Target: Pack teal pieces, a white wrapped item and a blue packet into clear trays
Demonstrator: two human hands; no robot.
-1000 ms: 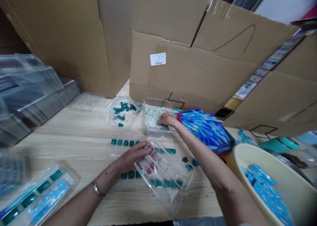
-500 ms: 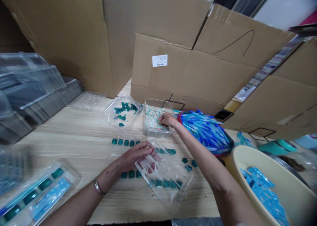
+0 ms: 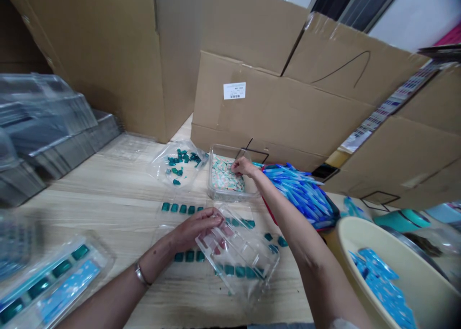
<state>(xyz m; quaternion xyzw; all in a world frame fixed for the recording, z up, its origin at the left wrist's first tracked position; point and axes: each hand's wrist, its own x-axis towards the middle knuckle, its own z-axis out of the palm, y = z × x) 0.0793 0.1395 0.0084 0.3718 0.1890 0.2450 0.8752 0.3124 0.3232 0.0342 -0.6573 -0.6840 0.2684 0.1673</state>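
Observation:
My left hand (image 3: 201,228) is closed on the edge of a clear plastic blister tray (image 3: 241,252), tilted above the table. Through and beside it show rows of dark green square pieces (image 3: 189,256) in other clear trays lying flat. Over a clear plastic box (image 3: 230,194), my right hand (image 3: 243,167) has its fingertips pinched at the small pale pink, white and green pieces (image 3: 223,173) inside. Whether a piece is between those fingertips cannot be made out. Left of the box lies a clear bag (image 3: 158,168) with loose green pieces (image 3: 177,171) on it.
Blue pens (image 3: 298,189) fill a red-rimmed container at the right. A cream tub (image 3: 345,228) holds blue patterned packets (image 3: 385,286). Stacked clear trays (image 3: 65,141) stand at left, near a filled pack (image 3: 65,286). Cardboard (image 3: 266,98) walls the back.
My right hand stays at the box, its fingertips slightly higher above the small pieces. The left hand and its tray have barely moved. The whole view has shifted a little.

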